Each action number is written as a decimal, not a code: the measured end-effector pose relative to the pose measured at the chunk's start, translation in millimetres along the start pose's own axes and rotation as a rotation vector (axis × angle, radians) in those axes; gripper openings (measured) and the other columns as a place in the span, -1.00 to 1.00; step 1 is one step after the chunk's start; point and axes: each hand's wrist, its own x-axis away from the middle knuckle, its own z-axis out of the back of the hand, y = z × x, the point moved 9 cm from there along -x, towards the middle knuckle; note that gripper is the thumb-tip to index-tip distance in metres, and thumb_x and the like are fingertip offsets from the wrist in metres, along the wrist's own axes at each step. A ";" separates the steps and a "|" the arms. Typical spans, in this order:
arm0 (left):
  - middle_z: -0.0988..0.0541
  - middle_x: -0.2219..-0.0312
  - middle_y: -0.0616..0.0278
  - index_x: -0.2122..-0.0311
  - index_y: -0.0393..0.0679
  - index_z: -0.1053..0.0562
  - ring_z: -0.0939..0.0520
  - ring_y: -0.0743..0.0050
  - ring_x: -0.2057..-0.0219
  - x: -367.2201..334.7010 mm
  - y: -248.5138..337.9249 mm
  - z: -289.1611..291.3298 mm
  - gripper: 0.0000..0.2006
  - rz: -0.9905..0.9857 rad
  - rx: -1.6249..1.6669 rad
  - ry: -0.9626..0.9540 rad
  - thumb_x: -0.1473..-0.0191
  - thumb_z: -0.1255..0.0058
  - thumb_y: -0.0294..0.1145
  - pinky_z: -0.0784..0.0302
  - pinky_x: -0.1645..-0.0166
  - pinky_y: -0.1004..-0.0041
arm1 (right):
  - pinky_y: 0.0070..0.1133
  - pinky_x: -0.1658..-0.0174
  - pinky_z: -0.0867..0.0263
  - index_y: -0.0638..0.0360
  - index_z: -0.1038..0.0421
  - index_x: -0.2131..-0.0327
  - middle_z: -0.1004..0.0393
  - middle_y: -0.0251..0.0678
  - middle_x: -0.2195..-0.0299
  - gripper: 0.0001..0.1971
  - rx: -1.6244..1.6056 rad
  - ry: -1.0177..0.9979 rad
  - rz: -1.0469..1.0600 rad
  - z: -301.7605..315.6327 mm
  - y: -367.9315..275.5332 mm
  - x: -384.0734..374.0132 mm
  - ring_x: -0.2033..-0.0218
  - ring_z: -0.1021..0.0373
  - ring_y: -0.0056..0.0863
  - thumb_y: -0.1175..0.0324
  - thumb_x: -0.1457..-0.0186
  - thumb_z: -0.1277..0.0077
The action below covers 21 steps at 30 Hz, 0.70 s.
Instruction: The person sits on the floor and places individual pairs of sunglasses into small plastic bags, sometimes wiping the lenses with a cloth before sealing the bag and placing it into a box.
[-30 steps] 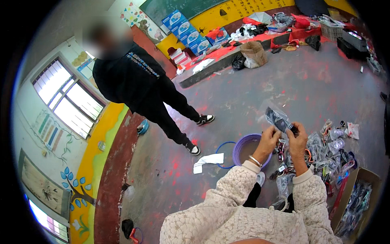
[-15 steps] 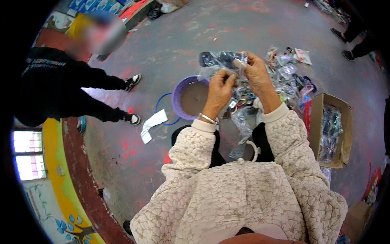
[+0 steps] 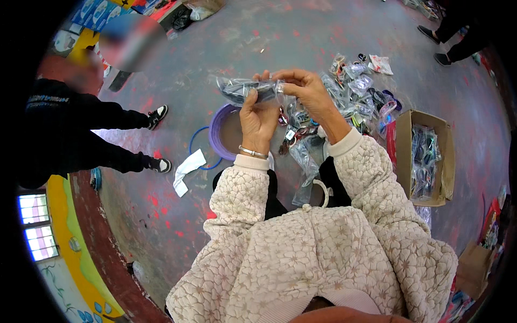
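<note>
Both hands hold up a clear plastic packet (image 3: 245, 89) with a dark item inside. My left hand (image 3: 257, 119), a bangle on its wrist, grips the packet from below near its middle. My right hand (image 3: 306, 91) pinches the packet's right end from above. Below the hands sits a purple basin (image 3: 222, 133) on the floor. To the right lies a heap of several similar small packets (image 3: 353, 91).
An open cardboard box (image 3: 425, 156) with more packets stands at the right. A white scrap of paper (image 3: 186, 171) and a blue ring (image 3: 196, 146) lie left of the basin. A person in dark clothes (image 3: 81, 134) stands at the left; other people's feet (image 3: 447, 43) show top right.
The view has tilted down from the room to the floor. The hands stay together on the packet, which now lies stretched sideways between them.
</note>
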 end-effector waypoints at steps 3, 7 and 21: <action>-0.40 0.13 0.09 0.15 -0.22 -0.32 -0.38 0.19 0.06 -1.2 0.8 12.6 -0.59 -0.006 0.038 0.064 0.18 -0.10 -0.44 -0.19 -0.10 0.18 | -0.62 0.29 -0.30 0.27 -0.44 0.36 -0.45 -0.31 0.38 -0.80 0.335 0.080 0.253 3.5 -16.0 0.1 0.39 -0.37 -0.53 0.53 0.17 0.00; -0.46 0.23 0.18 0.17 -0.20 -0.33 -0.44 0.27 0.13 3.1 -5.1 17.5 -0.63 0.062 -0.031 0.128 0.14 -0.09 -0.37 -0.22 -0.09 0.18 | -0.70 0.34 -0.25 0.19 -0.46 0.34 -0.46 -0.38 0.36 -0.82 0.584 -0.009 0.294 -22.5 -44.9 12.7 0.40 -0.35 -0.64 0.53 0.10 0.01; -0.17 -0.07 0.11 -0.12 -0.10 0.03 -0.13 0.13 -0.12 0.4 -36.7 56.7 -0.22 0.201 0.201 0.315 0.14 -0.09 -0.05 0.04 -0.15 0.00 | -0.65 0.31 -0.31 0.29 -0.43 0.43 -0.48 -0.33 0.48 -0.84 0.541 0.151 0.311 0.4 -51.4 9.6 0.44 -0.41 -0.54 0.64 0.11 0.15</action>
